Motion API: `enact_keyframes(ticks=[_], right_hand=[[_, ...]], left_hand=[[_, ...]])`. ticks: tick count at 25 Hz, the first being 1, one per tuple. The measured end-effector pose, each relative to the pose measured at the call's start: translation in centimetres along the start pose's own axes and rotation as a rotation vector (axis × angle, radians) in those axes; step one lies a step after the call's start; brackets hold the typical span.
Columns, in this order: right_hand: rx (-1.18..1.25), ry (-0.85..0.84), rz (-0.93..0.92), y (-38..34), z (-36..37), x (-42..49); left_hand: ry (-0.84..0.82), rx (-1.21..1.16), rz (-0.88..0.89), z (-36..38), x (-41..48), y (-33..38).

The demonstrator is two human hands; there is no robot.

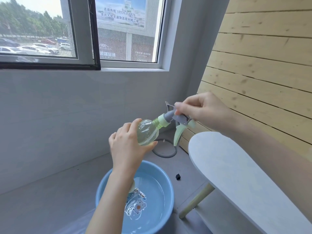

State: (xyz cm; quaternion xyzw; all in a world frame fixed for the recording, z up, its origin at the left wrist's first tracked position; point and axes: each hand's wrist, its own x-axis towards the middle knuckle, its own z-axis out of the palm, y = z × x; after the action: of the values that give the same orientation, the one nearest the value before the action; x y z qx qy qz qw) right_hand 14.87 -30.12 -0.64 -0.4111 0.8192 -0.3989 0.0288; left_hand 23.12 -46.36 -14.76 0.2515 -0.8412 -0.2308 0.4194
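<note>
There is one spray bottle [146, 132], and there are two hands: the left hand [128, 146] and the right hand [202, 110]. On the floor are one blue basin [170, 188], one grey hose loop [166, 152] and one small black piece [178, 176]. One white oval worktop [236, 174] shows one wooden leg [195, 201]. One window [81, 31] has two panes.

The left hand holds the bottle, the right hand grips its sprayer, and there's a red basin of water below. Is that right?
Not quite. The basin is blue, not red, as the head view shows. The rest stands: the left hand holds the bottle, the right hand grips its sprayer, and the basin of water is below.
</note>
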Motion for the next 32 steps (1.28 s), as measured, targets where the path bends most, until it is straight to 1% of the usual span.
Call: enact_keyframes(ticks=[2, 4, 5, 7, 11, 17, 19, 25, 27, 29, 32], right_hand=[[-0.207, -0.002, -0.07, 0.3, 0.2, -0.3], [-0.366, -0.08, -0.119, 0.8, 0.4, -0.6], [-0.414, -0.08, -0.149, 1.1, 0.3, -0.7], [-0.451, -0.024, -0.2, 1.7, -0.3, -0.9], [-0.381, 0.043, -0.185, 2.1, -2.9, -2.1], [-0.275, 0.113, -0.059, 3.2, -6.6, -4.5], [-0.258, 0.163, -0.018, 3.9, -7.4, -5.4], [-0.205, 0.277, 0.103, 6.2, -9.7, -7.7], [-0.164, 0.346, 0.167, 7.1, -10.6, -8.3], [-0.035, 0.416, 0.232, 8.2, -11.1, -8.5], [0.345, 0.441, 0.353, 10.8, -9.5, -8.1]], left_hand=[[-0.014, -0.02, 0.002, 0.1, -0.1, 0.2], [-0.039, -0.018, 0.002, 0.3, -0.3, 0.3], [-0.059, -0.015, -0.006, 0.5, -0.4, 0.3], [-0.102, -0.016, -0.039, 0.8, -0.5, 0.2], [-0.15, -0.008, -0.095, 1.1, -0.5, 0.0], [-0.255, -0.028, -0.19, 2.6, -0.5, -0.3], [-0.29, -0.041, -0.22, 3.0, -0.7, 0.2], [-0.408, -0.153, -0.277, 4.1, -1.1, 1.6], [-0.447, -0.205, -0.297, 4.7, -1.1, 1.6], [-0.475, -0.296, -0.297, 5.3, -0.9, 2.1], [-0.503, -0.415, -0.28, 6.0, -0.7, 3.3]])
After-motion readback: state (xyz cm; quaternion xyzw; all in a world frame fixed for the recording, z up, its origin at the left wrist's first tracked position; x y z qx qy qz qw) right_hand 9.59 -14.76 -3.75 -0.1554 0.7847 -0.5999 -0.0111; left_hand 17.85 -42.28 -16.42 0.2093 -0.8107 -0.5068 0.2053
